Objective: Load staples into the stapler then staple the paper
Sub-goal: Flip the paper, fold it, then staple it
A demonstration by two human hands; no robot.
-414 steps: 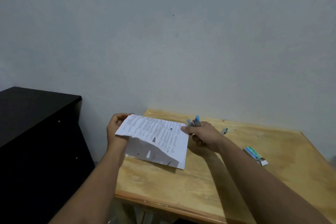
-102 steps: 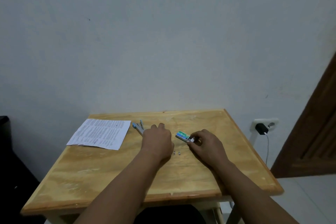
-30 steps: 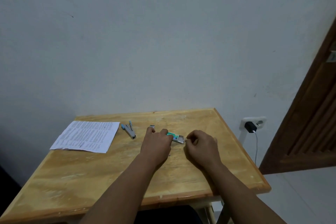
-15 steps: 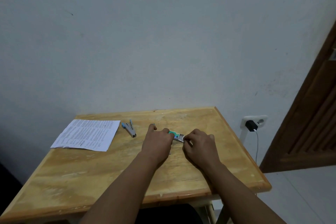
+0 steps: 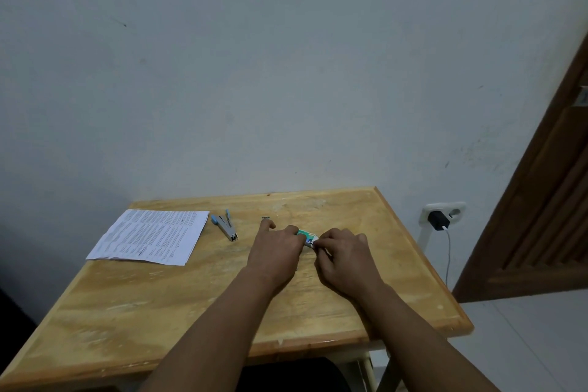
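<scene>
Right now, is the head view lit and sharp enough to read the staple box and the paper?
Head view: dim, flat light, no glare; the staple box between left hand and right hand shows only green colour, print on the paper blurs into grey lines, door frame leans from wide-angle distortion.

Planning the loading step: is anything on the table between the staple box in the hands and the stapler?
Nothing blocks it. The left hand and right hand hold the staple box; the stapler lies to its left near the paper. Only bare table lies between, with one tiny item farther back.
</scene>
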